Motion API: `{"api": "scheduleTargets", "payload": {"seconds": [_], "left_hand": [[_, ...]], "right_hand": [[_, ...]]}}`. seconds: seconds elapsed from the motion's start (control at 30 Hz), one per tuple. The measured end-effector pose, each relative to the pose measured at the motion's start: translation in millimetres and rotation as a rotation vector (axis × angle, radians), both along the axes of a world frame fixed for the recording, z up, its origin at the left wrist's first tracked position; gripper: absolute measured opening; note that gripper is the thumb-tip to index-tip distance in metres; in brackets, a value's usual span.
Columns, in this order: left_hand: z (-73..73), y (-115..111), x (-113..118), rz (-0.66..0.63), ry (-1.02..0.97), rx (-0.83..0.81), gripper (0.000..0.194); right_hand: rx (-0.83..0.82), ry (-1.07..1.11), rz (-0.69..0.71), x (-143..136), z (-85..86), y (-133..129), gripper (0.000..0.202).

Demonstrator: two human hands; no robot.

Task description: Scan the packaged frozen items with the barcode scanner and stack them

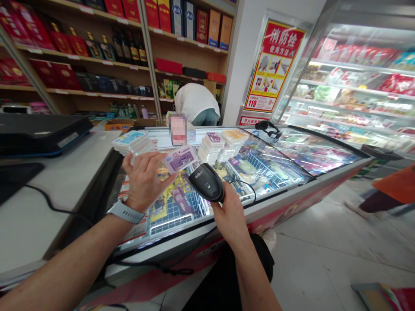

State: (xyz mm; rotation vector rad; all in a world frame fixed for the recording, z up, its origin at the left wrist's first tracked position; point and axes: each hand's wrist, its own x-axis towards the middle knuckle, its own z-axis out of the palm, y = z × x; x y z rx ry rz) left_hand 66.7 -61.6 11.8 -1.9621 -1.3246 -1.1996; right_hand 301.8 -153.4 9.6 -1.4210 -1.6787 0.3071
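My left hand (145, 177), with a pale watch strap at the wrist, pinches a pink-and-purple printed card (180, 160) at its left end. My right hand (230, 211) is wrapped round the handle of a black barcode scanner (206, 182). The scanner's head is just right of the card and points toward it. Both hands are above the glass top of a chest freezer (162, 239). Behind them stand a stack of cards with a blue top (131, 140), a stack with a purple top (211, 147) and a stack with a yellow top (234, 142).
A phone-like device (178, 129) stands upright behind the stacks. Black goggles or a headset (268, 128) lie farther right on the freezer. Cables hang along the freezer's front. A person in white (197, 101) bends at the shelves; another in orange (397, 185) is at right.
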Motion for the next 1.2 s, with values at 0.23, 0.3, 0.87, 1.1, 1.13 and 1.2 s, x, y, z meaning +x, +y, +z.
{"api": "scheduleTargets", "payload": {"seconds": [0.23, 0.3, 0.87, 1.1, 1.13, 1.2], "left_hand": [[1.6, -2, 1, 0.022, 0.025, 0.01, 0.045], [1.8, -2, 1, 0.025, 0.024, 0.012, 0.046], [11.8, -1, -10, 0.14, -0.143, -0.051, 0.056], [40.6, 22, -58, 0.425, -0.48, -0.121, 0.057], [44.9, 27, -65, 0.464, -0.499, -0.169, 0.058], [52.1, 34, -75, 0.52, -0.512, -0.259, 0.061]], "right_hand": [[0.006, -0.005, 0.01, 0, -0.8, -1, 0.018], [0.004, 0.003, 0.012, 0, -1.0, -1, 0.018], [0.02, 0.052, 0.014, 0, -3.9, 0, 0.024], [0.039, 0.072, 0.003, 4, -4.4, -2, 0.025], [0.036, 0.07, 0.003, 5, -4.1, -2, 0.026], [0.035, 0.075, 0.004, 6, -3.3, -2, 0.026]]}}
